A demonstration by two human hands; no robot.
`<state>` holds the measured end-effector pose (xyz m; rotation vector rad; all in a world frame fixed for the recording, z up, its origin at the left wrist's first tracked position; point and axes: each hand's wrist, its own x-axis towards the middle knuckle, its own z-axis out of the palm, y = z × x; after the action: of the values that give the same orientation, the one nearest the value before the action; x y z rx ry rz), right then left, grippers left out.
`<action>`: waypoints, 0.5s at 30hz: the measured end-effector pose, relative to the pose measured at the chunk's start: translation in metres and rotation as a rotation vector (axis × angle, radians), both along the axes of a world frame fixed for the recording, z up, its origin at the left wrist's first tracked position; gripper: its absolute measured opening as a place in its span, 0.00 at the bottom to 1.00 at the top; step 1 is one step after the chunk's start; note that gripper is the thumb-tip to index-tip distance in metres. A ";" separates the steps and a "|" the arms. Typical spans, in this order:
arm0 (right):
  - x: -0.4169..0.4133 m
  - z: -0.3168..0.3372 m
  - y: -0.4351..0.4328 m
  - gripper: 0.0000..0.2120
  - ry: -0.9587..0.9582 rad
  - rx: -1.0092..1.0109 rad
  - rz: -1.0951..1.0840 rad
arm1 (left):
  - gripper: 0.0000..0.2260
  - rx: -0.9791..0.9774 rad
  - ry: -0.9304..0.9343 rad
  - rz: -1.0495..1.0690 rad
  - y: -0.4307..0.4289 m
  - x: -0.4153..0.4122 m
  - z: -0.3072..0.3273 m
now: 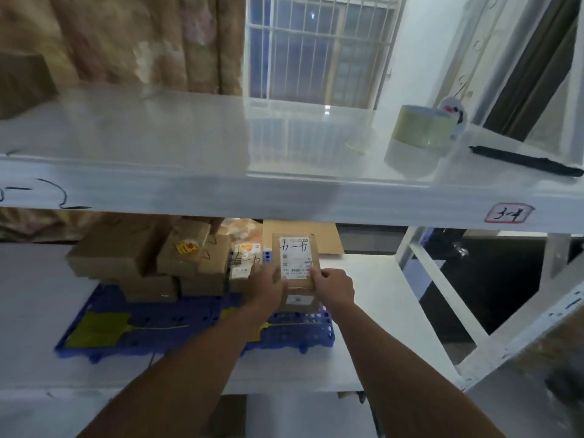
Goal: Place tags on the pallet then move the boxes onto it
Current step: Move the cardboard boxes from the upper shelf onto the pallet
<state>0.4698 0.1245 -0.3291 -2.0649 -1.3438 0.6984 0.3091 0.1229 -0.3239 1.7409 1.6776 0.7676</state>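
Boxes (126,251) on pallet (164,330) on lower shelf (363,311); tape roll (422,128) and pen (524,161) on upper shelf (158,137)

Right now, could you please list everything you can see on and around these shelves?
pallet: one, blue, lower shelf
tags: two, yellow, pallet's front
stacked boxes: several, brown, pallet's back left
labelled box: one, brown, pallet's right, held
cardboard sheet: one, brown, behind labelled box
lone box: one, brown, upper shelf, left
tape roll: one, greenish, upper shelf, right
pen: one, black, upper shelf, right
shelving: one, white, two levels in view
left hand: one, grips labelled box's left edge
right hand: one, grips its right edge
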 end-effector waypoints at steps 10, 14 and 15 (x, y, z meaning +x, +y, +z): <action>0.011 -0.043 0.040 0.22 0.031 -0.041 0.009 | 0.16 -0.036 0.134 0.003 0.029 0.012 -0.029; 0.010 -0.046 0.049 0.21 0.052 -0.030 0.020 | 0.13 -0.031 0.177 0.017 0.040 0.013 -0.031; 0.009 -0.046 0.051 0.21 0.054 -0.026 0.027 | 0.13 -0.030 0.197 0.022 0.042 0.013 -0.032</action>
<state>0.4786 0.1751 -0.3753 -2.0373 -1.3415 0.7819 0.3219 0.1653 -0.3563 1.8298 1.8299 0.5925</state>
